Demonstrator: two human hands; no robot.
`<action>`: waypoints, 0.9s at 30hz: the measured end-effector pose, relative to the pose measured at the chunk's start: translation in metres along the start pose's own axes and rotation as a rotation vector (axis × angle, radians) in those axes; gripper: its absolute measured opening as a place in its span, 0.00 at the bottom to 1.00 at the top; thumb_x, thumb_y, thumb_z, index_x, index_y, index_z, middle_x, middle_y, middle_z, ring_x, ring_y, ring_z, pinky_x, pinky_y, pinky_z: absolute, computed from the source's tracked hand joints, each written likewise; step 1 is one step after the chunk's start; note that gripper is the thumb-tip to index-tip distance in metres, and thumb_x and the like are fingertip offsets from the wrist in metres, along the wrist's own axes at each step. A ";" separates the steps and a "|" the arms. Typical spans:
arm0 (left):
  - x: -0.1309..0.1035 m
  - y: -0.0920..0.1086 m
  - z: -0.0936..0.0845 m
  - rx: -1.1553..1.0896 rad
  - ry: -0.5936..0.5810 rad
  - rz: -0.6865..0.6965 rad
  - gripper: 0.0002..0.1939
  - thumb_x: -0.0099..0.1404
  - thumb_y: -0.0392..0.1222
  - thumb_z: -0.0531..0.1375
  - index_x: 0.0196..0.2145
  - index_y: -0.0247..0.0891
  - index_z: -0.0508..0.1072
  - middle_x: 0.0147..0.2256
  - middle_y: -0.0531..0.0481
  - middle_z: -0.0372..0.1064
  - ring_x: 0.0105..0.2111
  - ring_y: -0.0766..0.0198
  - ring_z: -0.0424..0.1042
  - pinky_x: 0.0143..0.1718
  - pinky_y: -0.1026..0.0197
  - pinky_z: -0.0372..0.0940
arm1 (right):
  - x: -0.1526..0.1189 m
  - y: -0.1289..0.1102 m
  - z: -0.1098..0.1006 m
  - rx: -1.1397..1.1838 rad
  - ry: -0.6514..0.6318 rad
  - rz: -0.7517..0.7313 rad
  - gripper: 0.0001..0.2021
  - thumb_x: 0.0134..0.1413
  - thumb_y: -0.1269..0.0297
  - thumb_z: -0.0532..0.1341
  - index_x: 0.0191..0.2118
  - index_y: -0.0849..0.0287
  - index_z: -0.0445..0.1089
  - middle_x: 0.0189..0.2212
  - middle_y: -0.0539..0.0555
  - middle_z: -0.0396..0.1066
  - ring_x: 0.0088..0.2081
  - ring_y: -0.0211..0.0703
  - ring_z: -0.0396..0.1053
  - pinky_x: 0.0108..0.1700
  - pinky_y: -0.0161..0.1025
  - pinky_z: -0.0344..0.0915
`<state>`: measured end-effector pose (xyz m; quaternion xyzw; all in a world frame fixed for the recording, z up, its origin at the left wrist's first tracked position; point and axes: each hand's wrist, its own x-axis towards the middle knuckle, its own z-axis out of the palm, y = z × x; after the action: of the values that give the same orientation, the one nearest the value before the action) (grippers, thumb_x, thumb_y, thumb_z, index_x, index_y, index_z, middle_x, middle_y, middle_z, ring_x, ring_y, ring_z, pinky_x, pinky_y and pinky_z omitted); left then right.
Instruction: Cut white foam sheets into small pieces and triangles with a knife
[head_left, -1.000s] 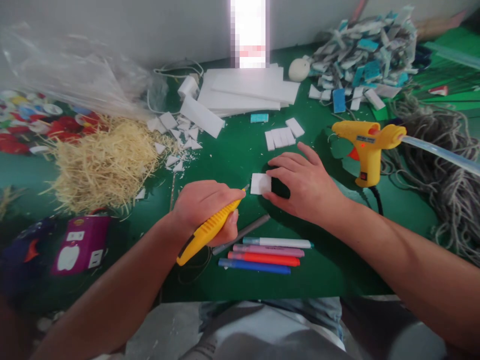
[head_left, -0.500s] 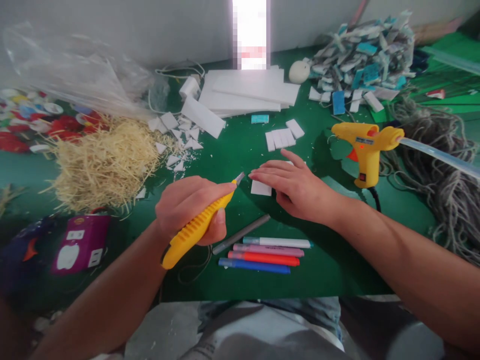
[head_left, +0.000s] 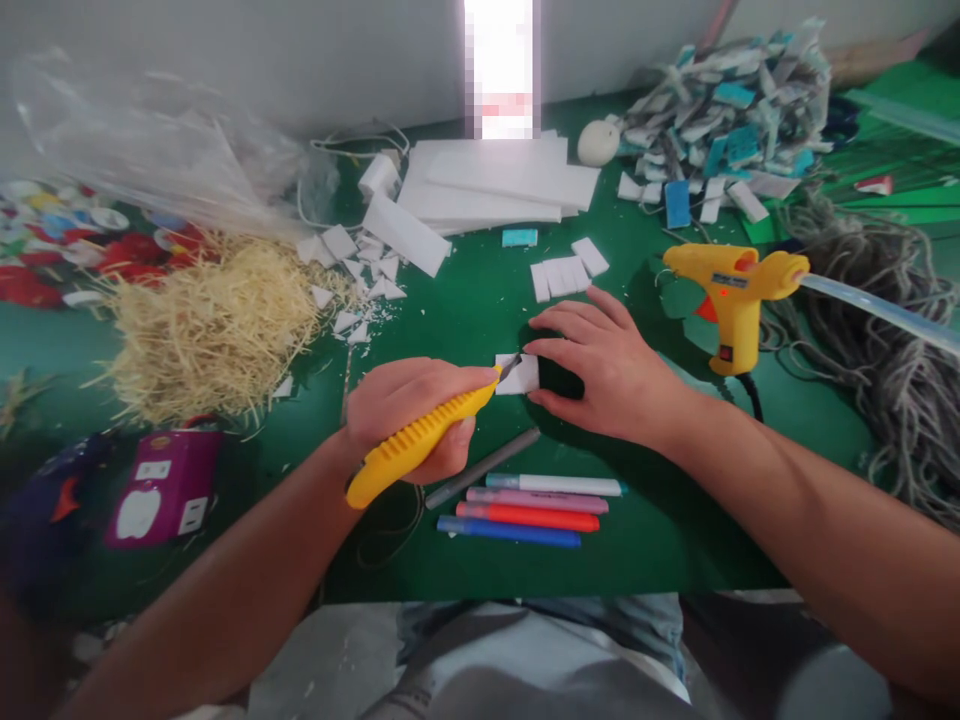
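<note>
My left hand (head_left: 412, 415) is closed round a yellow utility knife (head_left: 424, 435), its thumb along the handle near the blade. The blade lies over a small white foam piece (head_left: 521, 376) on the green table, its tip close to my right index finger. My right hand (head_left: 592, 355) steadies this piece from the right, index fingertip at its upper corner and thumb at its lower corner, the other fingers spread and curved. Just beyond sit several narrow white foam strips (head_left: 559, 278) side by side, near a small teal block (head_left: 520, 238).
Several markers (head_left: 529, 516) and a grey pen (head_left: 484, 468) lie nearer me. A yellow glue gun (head_left: 731, 300) stands right, before grey yarn (head_left: 892, 350). Left are straw (head_left: 214, 330) and a purple box (head_left: 161, 488). White foam sheets (head_left: 487, 185) and foam scraps (head_left: 379, 265) lie behind.
My left hand has moved right with the knife, bringing the blade over the foam piece. My right hand has shifted right and curled from flat, uncovering more of the piece.
</note>
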<state>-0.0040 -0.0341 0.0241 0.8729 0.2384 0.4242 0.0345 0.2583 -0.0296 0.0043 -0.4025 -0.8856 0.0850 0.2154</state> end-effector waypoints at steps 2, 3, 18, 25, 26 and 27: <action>0.000 0.000 0.002 0.004 -0.058 -0.033 0.14 0.71 0.38 0.54 0.49 0.44 0.75 0.35 0.53 0.84 0.30 0.61 0.82 0.34 0.62 0.79 | 0.000 0.001 -0.001 0.006 0.003 0.009 0.14 0.64 0.59 0.63 0.51 0.54 0.80 0.57 0.61 0.79 0.61 0.59 0.72 0.72 0.69 0.55; 0.000 0.001 0.003 0.009 -0.080 -0.040 0.14 0.70 0.37 0.55 0.49 0.45 0.75 0.35 0.53 0.84 0.30 0.62 0.83 0.34 0.62 0.79 | 0.000 0.001 -0.001 0.013 0.003 0.015 0.13 0.64 0.59 0.64 0.50 0.53 0.80 0.56 0.61 0.79 0.60 0.59 0.73 0.72 0.69 0.55; 0.002 -0.004 0.007 0.025 -0.254 0.008 0.20 0.67 0.36 0.55 0.54 0.47 0.73 0.39 0.55 0.85 0.33 0.62 0.84 0.38 0.63 0.79 | 0.002 0.002 0.000 0.024 0.002 0.027 0.11 0.62 0.61 0.67 0.49 0.53 0.82 0.54 0.59 0.81 0.58 0.57 0.74 0.72 0.67 0.56; 0.004 -0.004 0.007 0.008 -0.259 0.022 0.16 0.70 0.37 0.54 0.53 0.47 0.72 0.36 0.55 0.84 0.32 0.62 0.84 0.36 0.63 0.79 | 0.001 0.003 0.001 0.024 0.001 0.024 0.11 0.63 0.59 0.66 0.49 0.52 0.81 0.54 0.58 0.81 0.58 0.56 0.74 0.72 0.67 0.56; 0.005 -0.004 0.007 -0.003 -0.252 0.024 0.17 0.70 0.37 0.55 0.53 0.47 0.72 0.36 0.55 0.84 0.32 0.62 0.84 0.37 0.63 0.79 | 0.001 0.004 0.001 0.024 -0.001 0.022 0.11 0.63 0.59 0.66 0.49 0.52 0.81 0.54 0.58 0.80 0.58 0.56 0.74 0.72 0.67 0.55; 0.005 -0.004 0.007 -0.010 -0.249 0.024 0.17 0.69 0.36 0.55 0.54 0.47 0.72 0.36 0.55 0.84 0.33 0.62 0.84 0.37 0.63 0.79 | 0.001 0.004 0.001 0.024 -0.004 0.020 0.11 0.63 0.59 0.66 0.49 0.52 0.81 0.54 0.58 0.80 0.58 0.56 0.74 0.73 0.67 0.55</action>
<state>0.0022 -0.0279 0.0225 0.9214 0.2198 0.3142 0.0633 0.2598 -0.0263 0.0021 -0.4086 -0.8809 0.0983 0.2178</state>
